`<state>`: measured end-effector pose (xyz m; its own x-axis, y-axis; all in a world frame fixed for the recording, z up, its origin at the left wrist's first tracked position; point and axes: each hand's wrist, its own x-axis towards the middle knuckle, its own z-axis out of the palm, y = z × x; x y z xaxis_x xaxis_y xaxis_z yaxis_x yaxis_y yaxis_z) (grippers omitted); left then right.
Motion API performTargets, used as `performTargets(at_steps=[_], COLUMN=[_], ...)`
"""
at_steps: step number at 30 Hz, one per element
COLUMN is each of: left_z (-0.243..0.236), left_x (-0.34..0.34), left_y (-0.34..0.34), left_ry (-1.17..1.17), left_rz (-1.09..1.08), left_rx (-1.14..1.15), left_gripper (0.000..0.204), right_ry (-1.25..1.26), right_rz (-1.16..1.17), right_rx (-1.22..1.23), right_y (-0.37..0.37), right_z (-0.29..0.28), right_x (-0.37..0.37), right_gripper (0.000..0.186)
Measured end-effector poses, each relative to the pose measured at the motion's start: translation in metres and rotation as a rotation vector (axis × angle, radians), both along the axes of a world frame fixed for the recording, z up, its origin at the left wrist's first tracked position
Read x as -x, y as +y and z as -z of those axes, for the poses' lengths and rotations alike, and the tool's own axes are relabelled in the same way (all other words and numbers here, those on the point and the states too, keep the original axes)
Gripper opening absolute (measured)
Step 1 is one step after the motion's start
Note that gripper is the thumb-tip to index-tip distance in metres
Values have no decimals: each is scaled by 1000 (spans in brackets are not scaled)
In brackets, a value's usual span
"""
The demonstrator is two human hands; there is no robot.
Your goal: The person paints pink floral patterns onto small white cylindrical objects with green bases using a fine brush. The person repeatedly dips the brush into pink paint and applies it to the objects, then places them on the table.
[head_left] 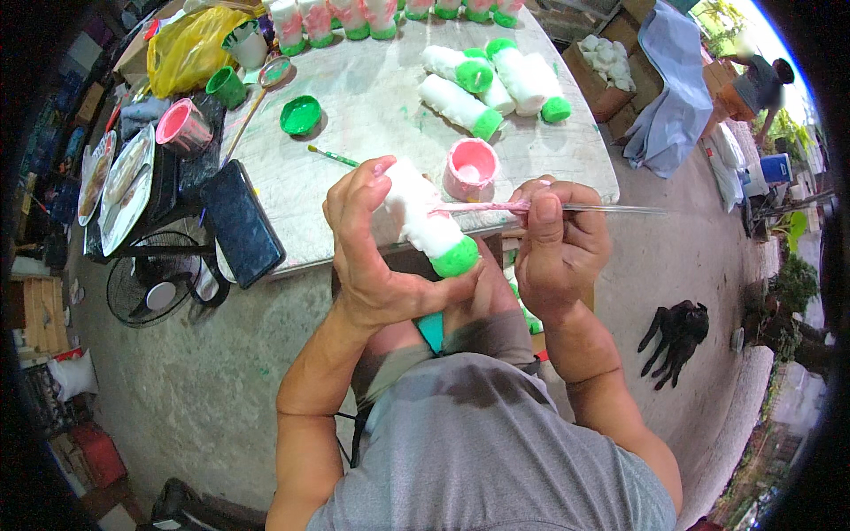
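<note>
My left hand (363, 265) is closed around a lumpy white cylindrical piece (409, 205) with a green end, gripping it between thumb and fingers. The piece is tilted, its green end toward me and to the right. My right hand (562, 243) pinches a thin paintbrush (482, 206) with a clear handle and a pink-stained front part. The brush tip meets the side of the white piece, where faint pink shows. Just beyond the brush, a pink-coated cup (471, 170) stands on the table (372, 106).
Several white pieces with green ends (456, 106) lie farther back; pink-marked ones (350, 18) line the far edge. A green paint lid (300, 115), another brush (332, 157) and a phone (242, 221) lie leftward. A fan (155, 283) stands below; a black glove (677, 341) lies on the floor.
</note>
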<state>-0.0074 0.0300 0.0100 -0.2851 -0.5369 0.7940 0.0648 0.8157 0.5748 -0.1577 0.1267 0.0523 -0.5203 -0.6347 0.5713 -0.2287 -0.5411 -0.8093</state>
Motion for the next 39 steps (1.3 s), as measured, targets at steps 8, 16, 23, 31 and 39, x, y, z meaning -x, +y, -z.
performTargets(at_steps=[8,16,23,31,39], left_z=[-8,1,14,20,21], left_x=[2,-2,-2,1,-1], left_y=[2,-11,-20,-20,-20], left_ry=[-43,-22,51,49,56], left_rz=[-56,56,141,158,182], left_rx=[82,72,31,43,18], left_gripper=[120,123,124,128,129], right_ry=[48,-37,131,608,948], right_rz=[-35,41,98,113,35], right_rx=[45,71,-36,-338,-409], right_y=[2,5,8,-18,-40], right_z=[1,-13,-23,-52,-53], right_x=[12,34,55,56,62], right_gripper=[9,15,17,12,11])
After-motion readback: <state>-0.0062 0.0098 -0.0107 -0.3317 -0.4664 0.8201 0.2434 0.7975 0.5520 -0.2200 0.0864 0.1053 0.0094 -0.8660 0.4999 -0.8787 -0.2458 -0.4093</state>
